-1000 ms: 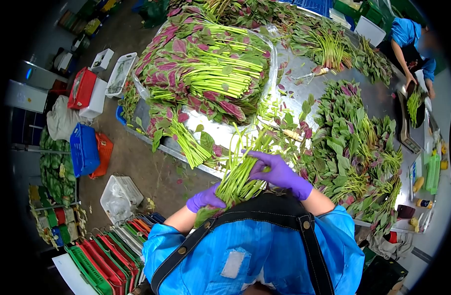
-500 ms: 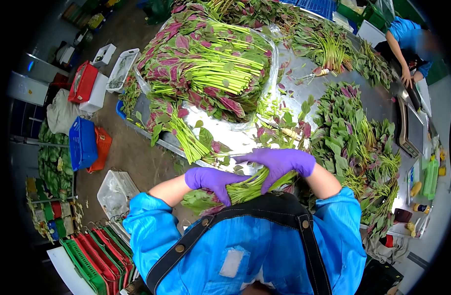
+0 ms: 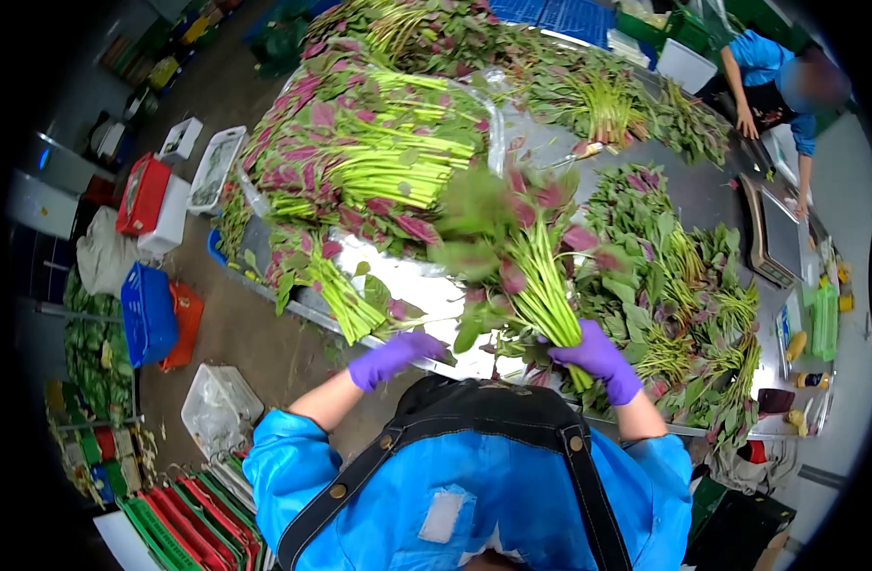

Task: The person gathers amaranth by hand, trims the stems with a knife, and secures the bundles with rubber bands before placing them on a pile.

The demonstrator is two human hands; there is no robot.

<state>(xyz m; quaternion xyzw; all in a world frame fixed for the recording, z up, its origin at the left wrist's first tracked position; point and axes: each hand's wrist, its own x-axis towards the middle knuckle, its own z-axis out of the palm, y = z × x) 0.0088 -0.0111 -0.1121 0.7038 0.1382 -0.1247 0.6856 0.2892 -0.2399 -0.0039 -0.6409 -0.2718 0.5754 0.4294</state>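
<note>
My right hand (image 3: 602, 360), in a purple glove, grips the stem ends of a bunch of red-and-green amaranth (image 3: 540, 285). The bunch stands tilted over the table, its leafy tops pointing away from me and smeared by motion. Close to the table's front edge, my left hand (image 3: 398, 359) is empty, with its gloved fingers stretched out. Just beyond it lies a smaller amaranth bunch (image 3: 345, 303). A large pile of amaranth (image 3: 388, 162) with trimmed stems rests on clear plastic further back. Loose untrimmed amaranth (image 3: 659, 276) covers the table to the right.
A knife with a light handle (image 3: 586, 150) lies at the back of the metal table (image 3: 636, 147). A scale (image 3: 774, 233) stands at the right, near a co-worker (image 3: 764, 86). Blue (image 3: 150, 309) and red (image 3: 143, 190) crates stand on the floor at left.
My hands have separated. My right hand has swung the bunch out from near my body and turned it upright over the table; my left hand has let go and moved left.
</note>
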